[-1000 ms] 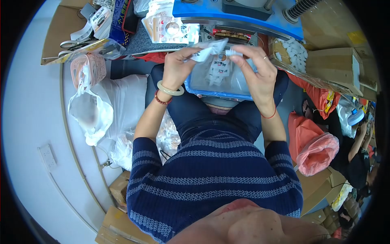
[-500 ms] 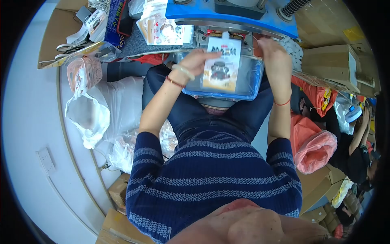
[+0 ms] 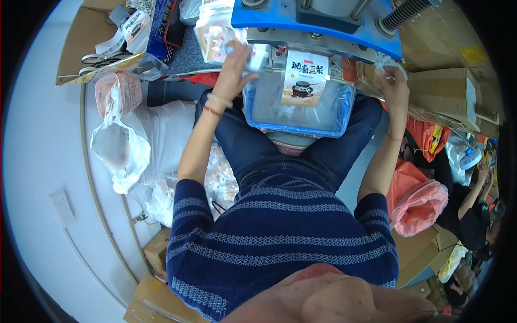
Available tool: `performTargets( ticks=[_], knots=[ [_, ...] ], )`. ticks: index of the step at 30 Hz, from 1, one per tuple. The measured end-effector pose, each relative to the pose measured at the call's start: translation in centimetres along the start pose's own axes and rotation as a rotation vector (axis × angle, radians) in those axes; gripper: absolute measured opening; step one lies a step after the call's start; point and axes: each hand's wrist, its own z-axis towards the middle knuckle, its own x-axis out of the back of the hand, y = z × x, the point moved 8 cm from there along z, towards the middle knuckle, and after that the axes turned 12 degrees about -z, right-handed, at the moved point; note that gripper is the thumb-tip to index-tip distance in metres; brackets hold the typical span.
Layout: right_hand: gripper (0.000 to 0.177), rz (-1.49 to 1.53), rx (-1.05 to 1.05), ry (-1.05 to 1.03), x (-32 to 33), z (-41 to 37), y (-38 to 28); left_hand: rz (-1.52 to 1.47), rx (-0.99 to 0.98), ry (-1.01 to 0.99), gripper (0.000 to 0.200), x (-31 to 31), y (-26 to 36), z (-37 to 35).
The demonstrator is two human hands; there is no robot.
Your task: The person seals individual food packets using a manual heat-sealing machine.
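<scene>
A printed white pouch with a picture of a black pot hangs over the far side of a blue-rimmed clear bin, its top end under the blue press. Neither hand touches it. My left hand is over a stack of printed pouches to the left of the press, fingers and thumb spread, a little blurred. Right of the press, my right hand has its fingers bent together at a heap of small white pieces; what lies between the fingertips is too small to make out.
Scissors and a label roll lie at the back left. A pink basket and white sacks stand left of my legs. Cardboard boxes and red bags are on the right, where another person sits.
My left hand has let go of the pouch and moved up and left to the stack. The pouch's spout end is now hidden under the press. My right hand has moved right to the white pieces.
</scene>
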Motion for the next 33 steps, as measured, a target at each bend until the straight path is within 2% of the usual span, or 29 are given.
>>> performTargets(
  ticks=[2,3,4,5,6,7,10,11,12,13,15,18,20,22,24,26,27,29,31,33],
  knots=[
    [0.031,0.190,-0.060,0.128,2.6,-2.0,-1.4,0.117,-0.010,-0.010,0.048,0.7,0.8,-1.6],
    [0.027,0.201,-0.029,0.111,3.8,-3.3,-3.7,0.125,0.001,0.015,0.046,1.2,0.3,-2.7],
    [0.025,0.331,0.021,0.053,3.2,-4.5,-5.4,0.083,0.099,0.141,0.043,2.7,0.8,-2.5],
    [0.023,0.459,0.076,-0.006,2.5,-5.4,-7.1,0.083,0.106,0.147,0.043,3.1,1.6,-2.2],
    [0.023,0.321,0.215,-0.027,2.0,-6.5,-9.9,0.083,0.157,0.184,0.043,3.7,2.0,-2.1],
    [0.022,0.352,0.332,-0.068,0.5,-7.7,-12.0,0.083,0.203,0.220,0.043,4.3,2.5,-1.6],
    [0.021,0.427,0.268,-0.194,-2.2,-9.0,-16.4,-0.067,0.190,0.303,0.041,4.7,6.6,0.0],
    [0.021,0.451,0.369,-0.104,-0.4,-8.7,-18.3,-0.116,0.185,0.335,0.040,5.0,7.5,0.3],
    [0.022,0.474,0.465,-0.009,1.6,-8.5,-20.1,0.101,0.035,0.300,0.039,5.2,9.6,1.2],
    [0.021,0.486,0.535,0.090,3.2,-8.2,-21.4,0.252,-0.032,0.295,0.038,4.9,10.1,1.6],
    [0.021,0.488,0.524,0.081,2.0,-7.8,-21.3,0.474,-0.100,0.299,0.034,4.0,8.2,2.2],
    [0.020,0.433,0.536,0.015,-0.9,-8.3,-19.5,0.435,0.005,0.206,0.034,1.2,1.2,0.0],
    [0.021,0.409,0.407,-0.142,-2.4,-8.5,-18.1,0.366,-0.006,0.223,0.035,0.9,1.7,-0.2],
    [0.020,0.422,0.361,-0.176,-2.8,-9.2,-17.2,0.111,0.071,0.163,0.037,1.7,1.1,-0.5],
    [0.021,0.414,0.392,-0.155,-2.8,-9.8,-17.2,0.078,0.089,0.225,0.036,4.2,3.2,0.7],
    [0.021,0.439,0.363,-0.175,-3.4,-10.1,-17.5,-0.172,0.237,0.263,0.022,5.1,4.7,1.0],
    [0.021,0.463,0.326,-0.197,-3.7,-10.4,-17.5,-0.435,0.439,0.298,0.017,4.3,4.6,0.6],
    [0.022,0.467,0.306,-0.148,-2.1,-9.1,-18.7,-0.528,0.502,0.207,0.020,3.1,7.0,1.2],
    [0.022,0.484,0.509,0.107,2.7,-8.1,-21.3,-0.557,0.511,0.157,0.020,2.6,9.0,1.9],
    [0.020,0.449,0.561,0.152,3.4,-7.5,-21.9,-0.754,0.568,0.062,0.020,1.6,10.4,2.5]
  ],
)
